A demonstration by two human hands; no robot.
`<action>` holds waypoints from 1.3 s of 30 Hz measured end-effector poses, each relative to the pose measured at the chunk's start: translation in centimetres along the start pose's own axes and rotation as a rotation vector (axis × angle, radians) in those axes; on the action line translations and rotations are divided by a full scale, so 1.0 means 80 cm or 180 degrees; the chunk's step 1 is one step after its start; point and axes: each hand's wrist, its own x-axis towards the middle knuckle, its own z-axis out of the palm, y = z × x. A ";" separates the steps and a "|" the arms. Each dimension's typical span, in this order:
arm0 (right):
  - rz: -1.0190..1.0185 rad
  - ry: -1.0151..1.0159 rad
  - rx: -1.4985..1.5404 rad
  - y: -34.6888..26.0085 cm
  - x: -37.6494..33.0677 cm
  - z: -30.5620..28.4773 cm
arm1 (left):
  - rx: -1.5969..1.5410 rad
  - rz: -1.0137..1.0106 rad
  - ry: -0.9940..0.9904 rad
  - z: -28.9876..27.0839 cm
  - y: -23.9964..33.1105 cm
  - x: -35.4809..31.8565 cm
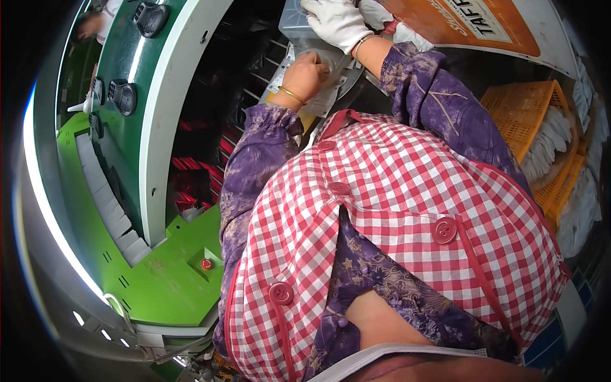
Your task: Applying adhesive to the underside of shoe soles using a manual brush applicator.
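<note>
My left hand [307, 77], bare with a gold bangle at the wrist, has its fingers curled in. It rests by white printed paper [326, 102] and a clear plastic surface; whatever its fingers hold is hidden. In a white glove, my right hand [337, 24] lies with its fingers stretched out next to a translucent plastic bin [294, 20] at the top. Just right of that hand are crumpled white cloth pieces [414, 37], with a bit of red among them.
An orange printed board [461, 19] stands at upper right. Below it, orange plastic baskets [515, 111] hold stacked white gloves [548, 146]. At left is a green machine [172, 280] with a red button [206, 263] and a pale curved frame [172, 95]. Another person [95, 22] appears far upper left.
</note>
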 end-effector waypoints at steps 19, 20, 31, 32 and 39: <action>0.0034 -0.0029 0.0004 -0.004 -0.001 -0.001 | -0.0079 -0.0345 0.0240 0.005 0.006 -0.019; 0.0024 -0.0013 -0.0009 -0.003 -0.001 0.001 | -0.0190 -0.0349 0.0252 0.006 0.006 -0.019; -0.0038 -0.0096 -0.0249 -0.003 -0.002 0.002 | 0.0090 0.0041 0.0034 0.000 0.009 -0.006; -0.0019 -0.0103 -0.0238 -0.003 -0.003 0.002 | 0.0158 0.0086 -0.0006 -0.003 0.010 -0.006; 0.0026 -0.0004 -0.0050 -0.001 -0.004 0.006 | 0.0066 0.0067 0.0164 -0.005 0.013 -0.010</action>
